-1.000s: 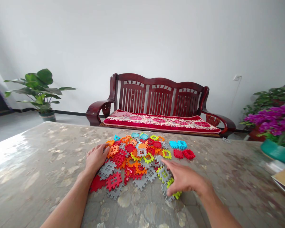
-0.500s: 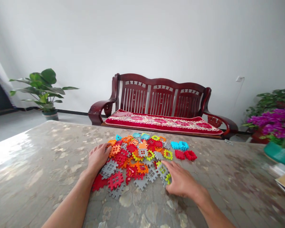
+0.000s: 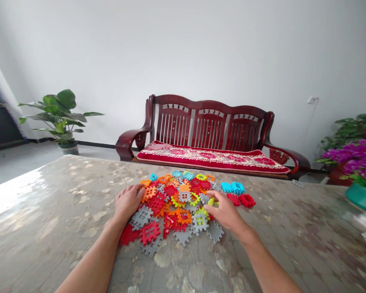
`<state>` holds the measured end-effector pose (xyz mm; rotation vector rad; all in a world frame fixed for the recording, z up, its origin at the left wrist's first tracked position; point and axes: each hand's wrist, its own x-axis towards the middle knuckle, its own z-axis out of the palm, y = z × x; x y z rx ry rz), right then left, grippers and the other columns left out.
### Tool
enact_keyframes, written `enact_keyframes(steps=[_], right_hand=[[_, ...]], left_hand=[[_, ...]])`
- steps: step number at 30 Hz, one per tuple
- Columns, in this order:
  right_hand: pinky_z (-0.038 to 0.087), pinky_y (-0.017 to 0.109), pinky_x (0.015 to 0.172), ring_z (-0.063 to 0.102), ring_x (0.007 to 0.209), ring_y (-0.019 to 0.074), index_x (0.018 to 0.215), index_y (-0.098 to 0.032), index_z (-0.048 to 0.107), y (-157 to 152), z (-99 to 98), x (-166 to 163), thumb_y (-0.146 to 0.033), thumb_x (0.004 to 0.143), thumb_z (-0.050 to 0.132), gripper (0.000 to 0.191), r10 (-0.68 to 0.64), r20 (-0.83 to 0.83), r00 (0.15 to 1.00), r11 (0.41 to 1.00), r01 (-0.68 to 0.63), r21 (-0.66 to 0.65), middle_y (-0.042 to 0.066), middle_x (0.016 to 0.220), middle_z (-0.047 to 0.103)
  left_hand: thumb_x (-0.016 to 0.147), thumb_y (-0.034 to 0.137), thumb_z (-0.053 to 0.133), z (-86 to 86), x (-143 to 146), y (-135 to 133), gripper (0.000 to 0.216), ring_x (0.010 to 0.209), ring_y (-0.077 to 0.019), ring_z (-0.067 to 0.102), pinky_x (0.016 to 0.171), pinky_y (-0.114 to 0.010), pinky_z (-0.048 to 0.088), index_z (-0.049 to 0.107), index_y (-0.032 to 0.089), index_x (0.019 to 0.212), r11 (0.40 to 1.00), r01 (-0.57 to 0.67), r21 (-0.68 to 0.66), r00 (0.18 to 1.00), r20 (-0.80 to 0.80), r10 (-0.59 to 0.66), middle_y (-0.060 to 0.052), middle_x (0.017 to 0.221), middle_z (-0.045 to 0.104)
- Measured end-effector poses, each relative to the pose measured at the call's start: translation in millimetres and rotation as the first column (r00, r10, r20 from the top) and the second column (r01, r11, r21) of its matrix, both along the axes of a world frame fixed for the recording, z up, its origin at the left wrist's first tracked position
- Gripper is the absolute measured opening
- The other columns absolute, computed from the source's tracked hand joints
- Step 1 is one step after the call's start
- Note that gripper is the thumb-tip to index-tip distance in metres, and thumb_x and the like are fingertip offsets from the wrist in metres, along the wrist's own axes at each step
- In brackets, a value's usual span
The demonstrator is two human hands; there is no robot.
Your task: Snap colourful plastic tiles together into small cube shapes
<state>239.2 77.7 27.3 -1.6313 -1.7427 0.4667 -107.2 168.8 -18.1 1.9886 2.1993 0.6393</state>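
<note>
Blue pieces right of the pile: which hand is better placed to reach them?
Probably the right hand: it is nearer the blue pieces; the left hand is at the left edge of the pile.

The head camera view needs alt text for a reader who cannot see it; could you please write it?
A person's left hand and right hand flank a pile of multicoloured, toothed plastic tiles on a grey-brown patterned tabletop. Behind it stands a dark red wooden bench with a red-and-white cover.
</note>
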Motion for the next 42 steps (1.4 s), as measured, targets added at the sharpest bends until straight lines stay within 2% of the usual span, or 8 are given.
enact_keyframes(steps=[4,11,14,19,23,30,38,42], right_hand=[[0.054,0.034,0.084,0.062,0.106,0.0224,0.115,-0.020,0.064,13,-14.7,7,-0.036,0.078,0.055,0.042,-0.060,-0.172,0.983,0.989,0.082,0.127,0.010,0.119,0.065],[0.051,0.036,0.089,0.065,0.093,0.0208,0.104,-0.020,0.068,13,-36.8,36,-0.025,0.080,0.045,0.034,-0.248,-0.043,0.968,0.954,0.252,0.163,0.007,0.104,0.072],[0.050,0.035,0.091,0.064,0.098,0.0210,0.108,-0.021,0.067,9,-39.7,36,-0.017,0.081,0.043,0.037,-0.267,0.061,0.962,0.947,0.250,0.200,0.006,0.108,0.071],[0.043,0.035,0.101,0.056,0.115,0.0229,0.123,-0.022,0.062,2,-39.6,29,0.002,0.072,0.041,0.060,-0.278,0.381,0.882,0.954,0.207,0.217,0.005,0.120,0.068],[0.044,0.037,0.099,0.056,0.112,0.0252,0.125,-0.020,0.061,0,-42.2,25,-0.001,0.078,0.042,0.054,-0.231,0.490,0.840,0.972,0.175,0.159,0.006,0.117,0.069],[0.045,0.036,0.097,0.058,0.108,0.0233,0.122,-0.021,0.061,2,-51.1,24,-0.009,0.085,0.047,0.041,-0.160,0.444,0.882,0.984,0.104,0.147,0.005,0.116,0.070],[0.049,0.036,0.086,0.061,0.094,0.0228,0.114,-0.023,0.064,8,-62.1,26,-0.008,0.080,0.054,0.038,-0.146,0.353,0.924,0.961,0.047,0.274,0.005,0.097,0.071],[0.049,0.037,0.087,0.061,0.095,0.0223,0.112,-0.022,0.064,10,-63.5,26,-0.011,0.083,0.049,0.035,-0.168,0.248,0.954,0.927,0.068,0.370,0.006,0.099,0.070]], left_hand=[[0.093,0.045,0.034,-1.5,-1,1,0.045,0.121,-0.0299,0.055,0.104,-0.046,0.036,0.066,0.029,0.121,1.000,-0.002,-0.001,1.000,0.005,0.002,-0.007,0.132,0.063],[0.093,0.045,0.034,-0.8,0,1,0.045,0.121,-0.0292,0.056,0.104,-0.046,0.037,0.067,0.029,0.119,1.000,-0.002,0.009,1.000,0.008,0.002,-0.007,0.132,0.064],[0.093,0.044,0.034,0.8,0,0,0.045,0.121,-0.0306,0.056,0.103,-0.048,0.038,0.067,0.029,0.119,1.000,-0.011,0.014,1.000,0.001,0.011,-0.007,0.131,0.064],[0.094,0.043,0.034,2.6,2,-1,0.044,0.123,-0.0305,0.055,0.105,-0.048,0.036,0.066,0.028,0.121,1.000,-0.004,-0.013,1.000,0.000,0.004,-0.008,0.133,0.063],[0.094,0.043,0.034,4.3,2,-2,0.045,0.123,-0.0301,0.054,0.105,-0.047,0.036,0.065,0.028,0.122,1.000,-0.007,-0.020,1.000,-0.002,0.007,-0.007,0.134,0.062],[0.094,0.043,0.034,8.3,4,-4,0.045,0.124,-0.0305,0.054,0.105,-0.047,0.037,0.065,0.028,0.123,1.000,-0.009,-0.027,1.000,0.003,0.009,-0.007,0.134,0.062],[0.094,0.043,0.034,3.1,2,-2,0.045,0.122,-0.0300,0.055,0.104,-0.047,0.037,0.066,0.028,0.122,1.000,-0.008,-0.006,1.000,-0.002,0.008,-0.007,0.132,0.063],[0.094,0.044,0.034,1.2,1,0,0.045,0.122,-0.0307,0.055,0.104,-0.048,0.037,0.066,0.029,0.121,1.000,-0.009,-0.004,1.000,0.000,0.009,-0.007,0.132,0.064]])
